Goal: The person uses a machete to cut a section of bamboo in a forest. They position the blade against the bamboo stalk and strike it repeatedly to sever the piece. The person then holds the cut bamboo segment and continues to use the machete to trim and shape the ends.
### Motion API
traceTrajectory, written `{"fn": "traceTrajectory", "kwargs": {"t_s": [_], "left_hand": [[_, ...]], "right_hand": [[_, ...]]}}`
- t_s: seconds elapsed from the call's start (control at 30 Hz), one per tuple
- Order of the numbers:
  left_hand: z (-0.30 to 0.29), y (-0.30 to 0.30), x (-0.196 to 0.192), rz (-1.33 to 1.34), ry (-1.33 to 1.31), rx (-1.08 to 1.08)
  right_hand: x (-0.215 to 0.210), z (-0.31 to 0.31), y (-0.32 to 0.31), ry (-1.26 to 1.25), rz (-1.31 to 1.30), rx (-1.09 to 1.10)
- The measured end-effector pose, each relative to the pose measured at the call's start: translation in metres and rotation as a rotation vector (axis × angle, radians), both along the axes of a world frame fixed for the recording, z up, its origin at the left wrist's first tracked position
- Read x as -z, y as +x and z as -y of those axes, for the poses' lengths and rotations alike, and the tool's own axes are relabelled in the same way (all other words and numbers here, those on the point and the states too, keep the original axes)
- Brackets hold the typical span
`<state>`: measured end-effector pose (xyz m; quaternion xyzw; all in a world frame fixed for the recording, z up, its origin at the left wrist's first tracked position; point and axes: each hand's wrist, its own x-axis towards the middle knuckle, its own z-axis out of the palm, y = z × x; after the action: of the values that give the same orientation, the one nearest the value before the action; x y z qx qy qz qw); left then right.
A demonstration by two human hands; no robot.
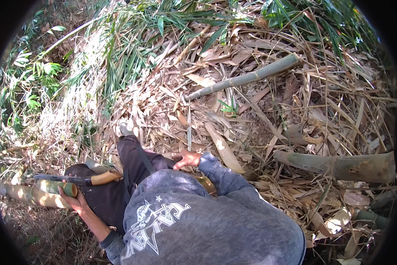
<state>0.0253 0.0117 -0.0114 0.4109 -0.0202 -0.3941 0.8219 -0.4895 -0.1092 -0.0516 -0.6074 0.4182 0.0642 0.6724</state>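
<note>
Holding a short bamboo piece [57, 187] at 8 o'clock, with the right hand [187, 159] loose near the centre

The left hand [76, 201] is out at 8 o'clock of the view, its grip curled around the short bamboo piece close to its cut end, which faces toward 3 o'clock. A longer, paler bamboo pole [26, 194] runs beside this piece, out toward 9 o'clock. Just above them lies a knife [81, 180], its dark blade pointing to 9 o'clock and its wooden handle to 3 o'clock, over the dark trousers [99, 198]. Whether the left fingers also touch the blade, I cannot tell.

The right hand is just below the centre, beside the right leg, fingers parted and pointing toward 9 o'clock. Its grip is slack and nothing shows in it; whether the fingertips touch the trousers is unclear. A faded grey-blue sweatshirt [216, 225] with a white print fills 6 o'clock, and a pale shoe [127, 129] shows toward 9 o'clock, at the end of the bent leg.

Dry leaves [216, 128] cover the ground. On them, a slim greenish bamboo length [247, 78] slants at 1 o'clock, and a much thicker one [340, 166] lies between 3 and 4 o'clock. Green leafy stems [127, 57] spread around 11 o'clock.
</note>
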Motion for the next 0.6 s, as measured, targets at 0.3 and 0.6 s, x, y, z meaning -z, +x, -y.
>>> {"fn": "traceTrajectory", "kwargs": {"t_s": [0.3,0.6], "left_hand": [[-0.002,0.009,0.012,0.005,0.006,-0.002],[0.013,-0.015,-0.009,0.009,0.047,-0.068]], "right_hand": [[0.037,0.019,0.026,-0.071,-0.014,-0.078],[0.001,0.035,0.021,-0.124,-0.177,-0.271]]}}
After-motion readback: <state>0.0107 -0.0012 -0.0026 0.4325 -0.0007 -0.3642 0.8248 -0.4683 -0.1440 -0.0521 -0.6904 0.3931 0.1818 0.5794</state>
